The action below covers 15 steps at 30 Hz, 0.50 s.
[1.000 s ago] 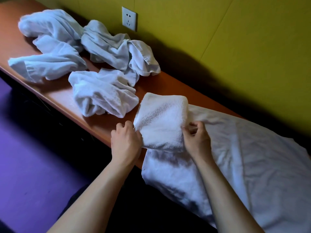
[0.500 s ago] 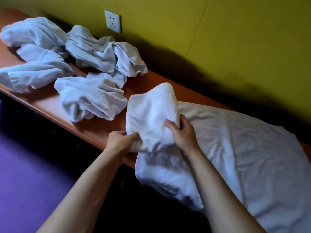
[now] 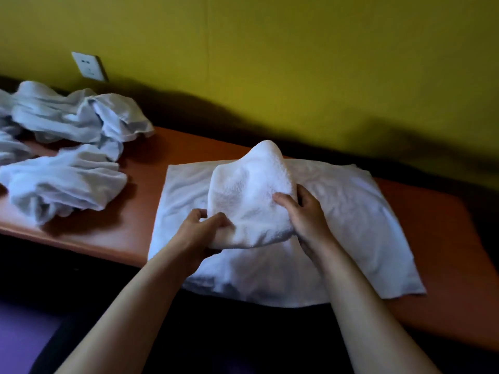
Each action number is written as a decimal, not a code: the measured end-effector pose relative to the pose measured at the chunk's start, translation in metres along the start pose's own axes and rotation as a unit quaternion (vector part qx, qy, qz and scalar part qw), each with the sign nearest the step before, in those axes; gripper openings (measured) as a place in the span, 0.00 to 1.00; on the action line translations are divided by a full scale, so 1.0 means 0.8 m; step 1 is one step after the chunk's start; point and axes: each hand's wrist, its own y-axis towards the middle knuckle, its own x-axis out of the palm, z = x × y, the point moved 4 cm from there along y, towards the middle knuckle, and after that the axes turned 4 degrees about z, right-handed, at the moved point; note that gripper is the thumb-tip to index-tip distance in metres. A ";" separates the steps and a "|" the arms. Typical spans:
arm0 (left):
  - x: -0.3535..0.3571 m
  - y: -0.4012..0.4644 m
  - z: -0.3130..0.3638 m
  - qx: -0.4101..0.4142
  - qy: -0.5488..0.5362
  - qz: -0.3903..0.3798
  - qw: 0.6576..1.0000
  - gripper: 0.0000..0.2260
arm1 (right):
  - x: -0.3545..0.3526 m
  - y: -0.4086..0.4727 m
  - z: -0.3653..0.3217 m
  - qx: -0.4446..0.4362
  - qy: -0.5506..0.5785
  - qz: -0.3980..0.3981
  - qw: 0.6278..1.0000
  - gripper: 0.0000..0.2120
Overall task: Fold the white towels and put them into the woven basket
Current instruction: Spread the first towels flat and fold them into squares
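A folded white towel (image 3: 251, 195), held at centre frame above a flat towel (image 3: 351, 211) on the desk (image 3: 437, 238), could slump open, since only its lower corners are pinched. Left hand (image 3: 201, 233) and right hand (image 3: 305, 211) fingers curl tightly around it; no basket shows.

A long orange-brown table (image 3: 151, 157) runs along a yellow-green wall (image 3: 297, 63). A white wall socket (image 3: 88, 66) sits above its far left end. Purple floor (image 3: 19, 336) shows below.
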 end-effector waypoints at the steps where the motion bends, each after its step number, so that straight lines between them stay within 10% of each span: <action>1: 0.022 -0.009 -0.001 -0.003 0.015 -0.022 1.000 0.16 | -0.027 -0.004 0.003 0.003 0.004 0.015 1.000 0.11; 9: 0.197 -0.065 -0.026 0.116 0.138 -0.063 0.982 0.35 | -0.229 -0.036 0.052 0.036 0.013 0.113 0.993 0.12; 15: 0.335 -0.095 -0.066 0.248 0.304 -0.130 0.911 0.31 | -0.375 -0.060 0.106 0.070 -0.041 0.233 0.969 0.26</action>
